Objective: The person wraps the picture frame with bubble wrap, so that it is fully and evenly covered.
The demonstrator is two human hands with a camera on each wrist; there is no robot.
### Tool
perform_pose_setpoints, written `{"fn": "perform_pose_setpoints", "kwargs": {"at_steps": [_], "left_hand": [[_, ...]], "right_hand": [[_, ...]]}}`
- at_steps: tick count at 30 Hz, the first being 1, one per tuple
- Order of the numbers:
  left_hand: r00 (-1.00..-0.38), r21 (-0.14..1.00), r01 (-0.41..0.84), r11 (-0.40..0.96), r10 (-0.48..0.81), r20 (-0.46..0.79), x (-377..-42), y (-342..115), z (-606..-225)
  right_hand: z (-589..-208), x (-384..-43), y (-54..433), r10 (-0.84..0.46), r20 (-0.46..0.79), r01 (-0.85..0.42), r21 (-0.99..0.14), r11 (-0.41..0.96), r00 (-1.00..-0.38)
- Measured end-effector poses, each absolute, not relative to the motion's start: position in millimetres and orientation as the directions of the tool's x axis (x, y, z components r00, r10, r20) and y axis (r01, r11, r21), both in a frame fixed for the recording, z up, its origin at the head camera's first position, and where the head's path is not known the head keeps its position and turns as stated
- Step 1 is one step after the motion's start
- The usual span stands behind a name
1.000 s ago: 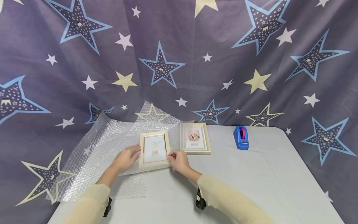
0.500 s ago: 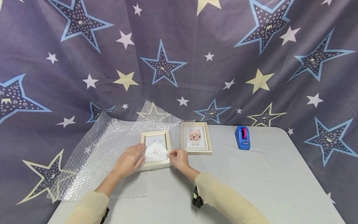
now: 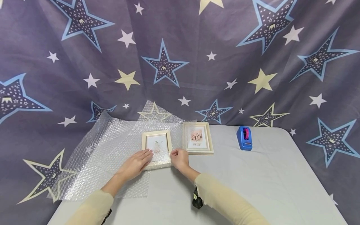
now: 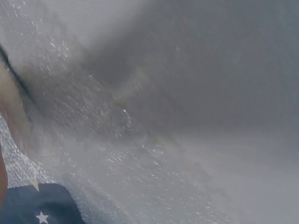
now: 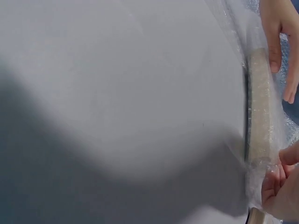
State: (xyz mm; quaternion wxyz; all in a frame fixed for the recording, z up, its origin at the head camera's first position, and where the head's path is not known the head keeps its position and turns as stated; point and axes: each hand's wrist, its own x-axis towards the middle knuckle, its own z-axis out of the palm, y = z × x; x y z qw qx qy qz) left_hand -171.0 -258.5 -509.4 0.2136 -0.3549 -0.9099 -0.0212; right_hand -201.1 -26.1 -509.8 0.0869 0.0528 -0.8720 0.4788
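The photo frame lies between the 2 hands, with bubble wrap over its near side. The left hand rests on it, fingers straight. The right hand has thumb and finger together, pinching the wrap by the right edge. A 2nd frame sits just past the right hand. This looks like the folding step; next calls for pulling the wrap snug and flat.

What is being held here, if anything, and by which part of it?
The right hand pinches the bubble wrap beside the right edge of the covered picture frame. The left hand rests over that frame, gripping nothing.
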Motion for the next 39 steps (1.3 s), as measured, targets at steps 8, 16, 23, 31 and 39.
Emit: {"fn": "perform_pose_setpoints", "kwargs": {"at_steps": [8, 16, 23, 31, 39], "left_hand": [[-0.673, -0.088, 0.661, 0.745, 0.641, 0.37, -170, -256, -512], [-0.708, -0.079, 0.633, 0.77, 0.617, 0.344, -169, -259, -512], [-0.755, -0.034, 0.606, 0.794, 0.588, 0.29, -165, -258, -514], [-0.792, 0.051, 0.585, 0.81, 0.555, 0.255, -163, -261, -518], [-0.825, 0.074, 0.554, 0.829, 0.535, 0.183, -162, -264, -518]], "right_hand": [[-503, -200, -14, -0.288, 0.352, -0.454, -0.653, 0.607, -0.891], [-502, -192, -6, -0.765, 0.332, -0.834, -0.207, 0.512, -0.552], [-509, -190, -1, -0.789, 0.27, -0.834, -0.2, 0.514, -0.551], [-516, -195, 2, -0.793, 0.287, -0.843, -0.216, 0.493, -0.538], [-514, -197, 1, -0.785, 0.298, -0.84, -0.194, 0.507, -0.543]]}}
